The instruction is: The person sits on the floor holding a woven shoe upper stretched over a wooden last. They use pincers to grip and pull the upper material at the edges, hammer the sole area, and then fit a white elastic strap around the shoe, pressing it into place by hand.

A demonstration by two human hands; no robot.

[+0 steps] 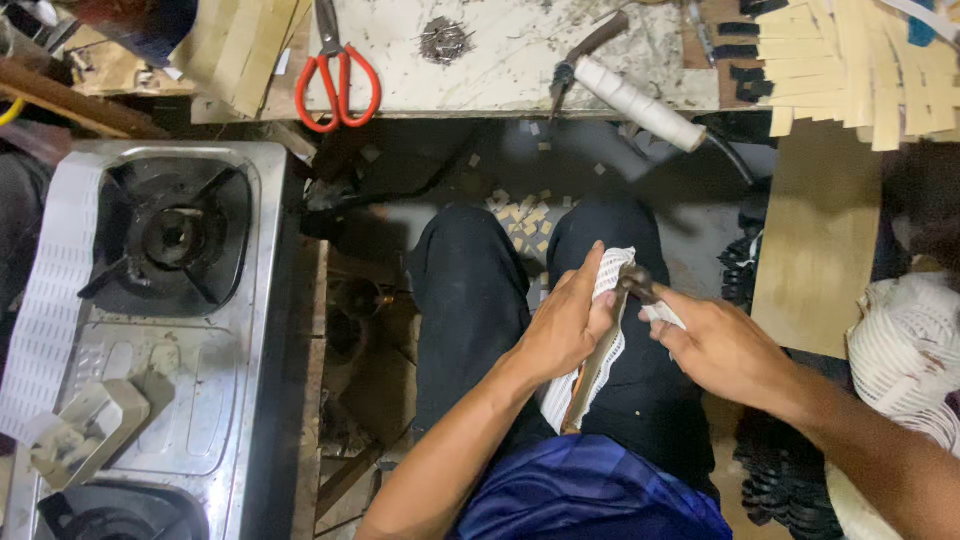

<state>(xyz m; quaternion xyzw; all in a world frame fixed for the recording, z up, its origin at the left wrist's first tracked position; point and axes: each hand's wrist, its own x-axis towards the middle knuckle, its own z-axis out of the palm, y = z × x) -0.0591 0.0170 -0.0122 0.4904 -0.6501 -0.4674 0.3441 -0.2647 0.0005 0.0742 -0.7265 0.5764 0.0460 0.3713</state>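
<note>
Head view: the person sits with a long white perforated strip lying over the lap, just right of centre. The left hand is closed around the strip's upper part, fingers wrapped over its edge, pinning it against the thigh. The right hand, at 3 o'clock from the left, is closed on a small dark-headed tool, seemingly a hammer, whose head touches the strip's top end. The step in hand looks like tapping or pressing the strip's end onto its stiffer tan backing; the next move likely calls for the left hand to hold the strip steady while the right works along it.

At 12 o'clock, on the stained bench, lie red-handled scissors, a clump of small nails and a white roll. Tan strips pile at 1 o'clock. A gas stove stands at 9 o'clock, and more white strips heap at 3 o'clock.
</note>
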